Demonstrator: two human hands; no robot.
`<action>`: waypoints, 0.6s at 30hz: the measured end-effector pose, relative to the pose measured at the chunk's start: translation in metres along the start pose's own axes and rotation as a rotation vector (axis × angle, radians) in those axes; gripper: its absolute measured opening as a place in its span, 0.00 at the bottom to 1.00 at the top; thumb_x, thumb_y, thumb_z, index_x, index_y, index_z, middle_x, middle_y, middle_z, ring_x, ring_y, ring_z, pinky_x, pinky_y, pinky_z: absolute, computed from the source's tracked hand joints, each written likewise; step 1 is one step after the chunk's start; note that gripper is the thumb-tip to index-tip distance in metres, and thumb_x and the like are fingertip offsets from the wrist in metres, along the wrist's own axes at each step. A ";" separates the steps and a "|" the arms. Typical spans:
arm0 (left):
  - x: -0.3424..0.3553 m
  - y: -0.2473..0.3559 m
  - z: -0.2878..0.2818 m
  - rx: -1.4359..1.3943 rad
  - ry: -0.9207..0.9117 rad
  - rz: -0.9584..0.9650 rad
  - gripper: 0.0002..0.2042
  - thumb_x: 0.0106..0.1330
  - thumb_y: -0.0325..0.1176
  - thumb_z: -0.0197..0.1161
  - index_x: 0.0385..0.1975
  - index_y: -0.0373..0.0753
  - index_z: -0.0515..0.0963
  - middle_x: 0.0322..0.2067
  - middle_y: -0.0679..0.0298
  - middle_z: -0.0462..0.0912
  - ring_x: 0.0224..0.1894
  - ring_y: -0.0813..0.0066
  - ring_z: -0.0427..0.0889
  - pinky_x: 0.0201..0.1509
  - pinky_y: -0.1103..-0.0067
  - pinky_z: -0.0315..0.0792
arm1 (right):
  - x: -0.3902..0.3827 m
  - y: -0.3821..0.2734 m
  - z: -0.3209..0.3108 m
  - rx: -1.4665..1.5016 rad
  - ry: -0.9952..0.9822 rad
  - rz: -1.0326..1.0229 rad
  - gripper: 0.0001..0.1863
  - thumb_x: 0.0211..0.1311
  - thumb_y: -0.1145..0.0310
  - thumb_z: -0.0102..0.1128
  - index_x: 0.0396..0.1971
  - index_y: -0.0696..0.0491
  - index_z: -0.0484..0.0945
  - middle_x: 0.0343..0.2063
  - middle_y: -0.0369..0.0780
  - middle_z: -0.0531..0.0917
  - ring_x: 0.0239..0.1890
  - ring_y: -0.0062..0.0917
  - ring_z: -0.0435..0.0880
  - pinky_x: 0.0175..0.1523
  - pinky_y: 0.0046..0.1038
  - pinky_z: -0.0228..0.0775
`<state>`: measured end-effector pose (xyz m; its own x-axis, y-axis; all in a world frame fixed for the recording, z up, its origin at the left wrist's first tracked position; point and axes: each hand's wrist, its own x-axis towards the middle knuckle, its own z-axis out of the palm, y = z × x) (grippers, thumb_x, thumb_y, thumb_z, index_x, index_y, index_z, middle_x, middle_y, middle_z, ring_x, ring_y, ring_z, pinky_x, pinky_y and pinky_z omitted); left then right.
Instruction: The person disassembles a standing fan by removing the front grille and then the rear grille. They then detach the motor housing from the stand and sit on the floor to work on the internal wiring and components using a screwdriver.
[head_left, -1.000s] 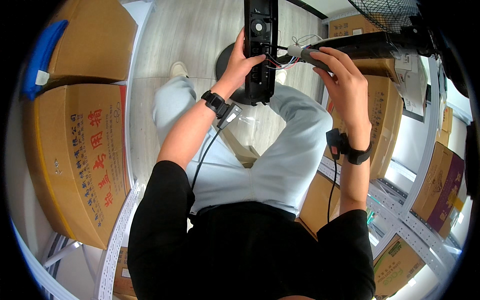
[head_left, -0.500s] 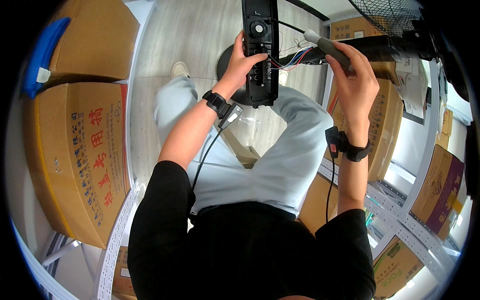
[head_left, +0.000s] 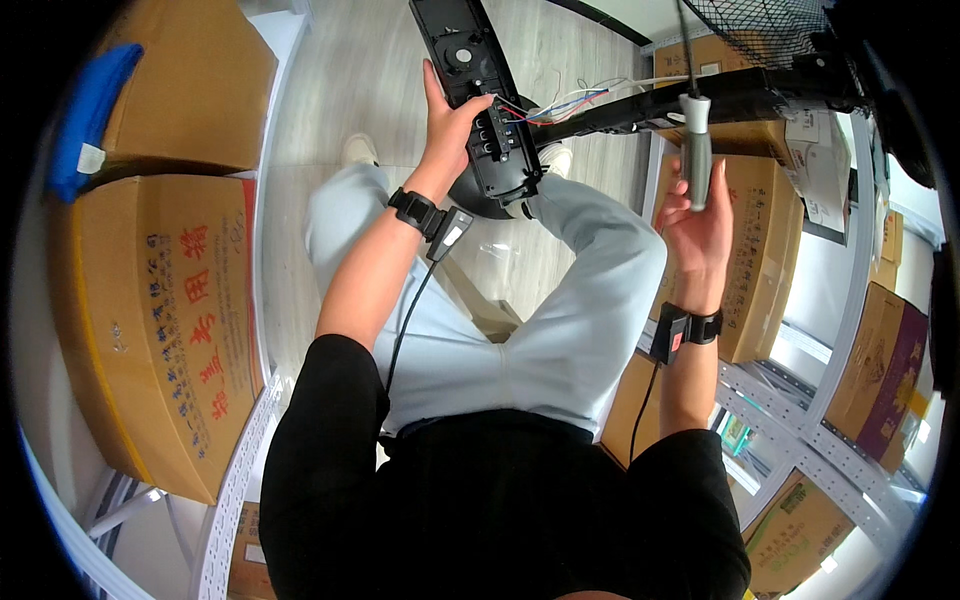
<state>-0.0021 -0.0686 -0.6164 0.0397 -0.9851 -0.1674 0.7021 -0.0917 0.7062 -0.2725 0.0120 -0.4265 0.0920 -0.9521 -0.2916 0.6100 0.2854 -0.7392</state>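
My left hand [head_left: 450, 130] grips a long black plastic housing [head_left: 475, 50] by its left side, thumb over the inner face. The housing has a round silvery part near its upper half and small fittings below. Thin red, blue and white wires [head_left: 565, 105] run from it to a black pole-like frame [head_left: 640, 108] on the right. My right hand [head_left: 697, 225] is closed around the grey handle of a screwdriver [head_left: 697, 150], its dark shaft pointing away from me. The screwdriver is apart from the housing.
Large cardboard boxes [head_left: 160, 330] stand on the white shelf at left, with a blue bundle [head_left: 95, 120] above. More boxes [head_left: 765, 260] line the right shelving. A black mesh basket [head_left: 765, 35] is at the upper right. A round dark base [head_left: 480, 195] lies beneath the housing.
The screwdriver has swung from pointing at the housing to pointing away from me, and my right hand has turned palm up and moved nearer. The housing has tilted and shifted left.
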 end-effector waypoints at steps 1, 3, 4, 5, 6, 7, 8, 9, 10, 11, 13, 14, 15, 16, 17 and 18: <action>0.003 -0.002 -0.002 0.002 0.004 0.038 0.50 0.61 0.18 0.63 0.77 0.43 0.35 0.61 0.56 0.71 0.54 0.68 0.79 0.56 0.71 0.78 | 0.001 0.006 -0.007 0.098 -0.074 0.070 0.28 0.79 0.51 0.48 0.63 0.59 0.67 0.46 0.46 0.78 0.40 0.26 0.81 0.40 0.22 0.77; 0.003 -0.002 -0.005 0.010 -0.018 0.002 0.45 0.60 0.18 0.63 0.75 0.40 0.43 0.58 0.57 0.72 0.53 0.68 0.79 0.56 0.72 0.78 | -0.001 0.011 -0.008 -0.050 -0.197 0.117 0.29 0.72 0.55 0.58 0.62 0.59 0.67 0.45 0.44 0.78 0.43 0.27 0.82 0.47 0.26 0.78; 0.004 -0.001 -0.005 0.014 -0.030 -0.017 0.42 0.60 0.18 0.63 0.74 0.39 0.47 0.57 0.57 0.73 0.53 0.68 0.80 0.55 0.72 0.78 | 0.000 0.012 -0.002 -0.145 -0.268 0.129 0.27 0.69 0.59 0.62 0.61 0.59 0.68 0.44 0.44 0.77 0.43 0.28 0.82 0.50 0.28 0.78; 0.001 -0.001 -0.004 0.015 0.009 -0.035 0.36 0.60 0.18 0.63 0.68 0.37 0.56 0.53 0.59 0.75 0.51 0.69 0.80 0.54 0.72 0.79 | 0.001 0.013 0.000 -0.230 -0.266 0.133 0.25 0.65 0.63 0.62 0.58 0.59 0.69 0.43 0.44 0.78 0.43 0.29 0.83 0.50 0.29 0.77; 0.000 0.000 -0.002 0.009 0.022 -0.035 0.34 0.61 0.18 0.64 0.67 0.37 0.57 0.52 0.59 0.76 0.51 0.68 0.81 0.53 0.71 0.79 | 0.000 0.013 0.003 -0.319 -0.260 0.134 0.23 0.61 0.68 0.62 0.55 0.59 0.70 0.42 0.43 0.78 0.43 0.30 0.83 0.51 0.30 0.77; -0.002 0.002 0.000 0.003 0.035 -0.036 0.32 0.61 0.18 0.64 0.65 0.37 0.59 0.51 0.59 0.77 0.50 0.68 0.82 0.53 0.71 0.80 | 0.000 0.013 0.005 -0.408 -0.254 0.135 0.21 0.57 0.72 0.61 0.52 0.58 0.71 0.41 0.43 0.78 0.43 0.31 0.83 0.52 0.32 0.76; -0.002 0.003 0.002 -0.003 0.047 -0.036 0.30 0.62 0.19 0.64 0.64 0.37 0.61 0.50 0.59 0.78 0.50 0.67 0.82 0.52 0.70 0.80 | 0.000 0.014 0.005 -0.508 -0.236 0.130 0.20 0.55 0.72 0.61 0.48 0.57 0.70 0.39 0.42 0.77 0.43 0.32 0.83 0.52 0.32 0.76; 0.000 0.003 0.001 -0.017 0.047 -0.023 0.30 0.62 0.19 0.64 0.63 0.37 0.61 0.50 0.59 0.78 0.50 0.67 0.82 0.52 0.70 0.80 | 0.003 0.016 0.003 -0.610 -0.217 0.126 0.18 0.53 0.71 0.60 0.45 0.57 0.70 0.37 0.41 0.75 0.43 0.33 0.83 0.52 0.31 0.75; 0.002 0.004 -0.001 -0.030 0.046 -0.010 0.29 0.61 0.19 0.64 0.63 0.37 0.62 0.50 0.59 0.78 0.50 0.67 0.82 0.52 0.70 0.80 | 0.005 0.018 -0.001 -0.712 -0.198 0.121 0.17 0.50 0.71 0.60 0.41 0.56 0.70 0.35 0.41 0.74 0.43 0.34 0.82 0.53 0.31 0.75; 0.004 0.004 -0.003 -0.044 0.045 0.003 0.29 0.61 0.19 0.64 0.62 0.37 0.62 0.49 0.59 0.78 0.49 0.67 0.83 0.52 0.70 0.80 | 0.008 0.024 -0.009 -0.711 -0.161 0.113 0.14 0.51 0.73 0.59 0.39 0.56 0.71 0.32 0.38 0.75 0.39 0.28 0.82 0.50 0.28 0.74; 0.005 0.006 -0.007 -0.064 0.049 -0.004 0.32 0.61 0.19 0.65 0.66 0.38 0.59 0.51 0.58 0.77 0.49 0.67 0.83 0.52 0.70 0.80 | 0.010 0.036 -0.025 -0.950 -0.047 0.139 0.12 0.52 0.73 0.58 0.38 0.56 0.72 0.30 0.36 0.76 0.36 0.24 0.80 0.48 0.26 0.72; 0.006 0.007 -0.008 -0.075 0.049 -0.008 0.34 0.61 0.19 0.65 0.67 0.39 0.58 0.52 0.58 0.77 0.49 0.66 0.83 0.51 0.70 0.80 | 0.011 0.041 -0.031 -1.069 0.013 0.149 0.12 0.52 0.74 0.58 0.38 0.56 0.72 0.29 0.36 0.76 0.35 0.22 0.79 0.47 0.25 0.72; 0.004 0.009 -0.006 -0.059 0.053 0.020 0.37 0.61 0.19 0.65 0.70 0.41 0.56 0.54 0.58 0.75 0.50 0.68 0.82 0.52 0.71 0.80 | 0.010 0.047 -0.032 -1.097 0.045 0.122 0.10 0.55 0.75 0.57 0.37 0.56 0.72 0.26 0.34 0.76 0.31 0.18 0.78 0.41 0.22 0.70; 0.002 0.008 -0.002 -0.044 0.057 0.049 0.39 0.61 0.19 0.64 0.72 0.43 0.53 0.56 0.58 0.74 0.52 0.69 0.80 0.53 0.72 0.79 | 0.009 0.051 -0.033 -1.092 0.043 0.117 0.09 0.56 0.76 0.57 0.38 0.56 0.72 0.26 0.34 0.76 0.30 0.17 0.77 0.38 0.22 0.69; -0.001 0.009 0.000 -0.029 0.061 0.077 0.42 0.61 0.19 0.64 0.74 0.44 0.50 0.58 0.58 0.72 0.53 0.70 0.79 0.54 0.73 0.79 | 0.007 0.054 -0.034 -1.087 0.042 0.113 0.09 0.56 0.76 0.56 0.38 0.55 0.72 0.26 0.33 0.76 0.29 0.17 0.77 0.36 0.21 0.69; -0.003 0.011 0.002 -0.026 0.046 0.070 0.43 0.62 0.19 0.64 0.75 0.47 0.48 0.60 0.59 0.71 0.54 0.71 0.78 0.54 0.74 0.78 | 0.003 0.056 -0.030 -1.080 0.043 0.109 0.09 0.57 0.77 0.56 0.39 0.55 0.72 0.26 0.33 0.76 0.27 0.17 0.76 0.34 0.20 0.68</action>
<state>0.0040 -0.0667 -0.6066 0.1221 -0.9811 -0.1500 0.7145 -0.0180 0.6994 -0.2619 0.0285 -0.4866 0.0635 -0.9172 -0.3933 -0.4161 0.3339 -0.8458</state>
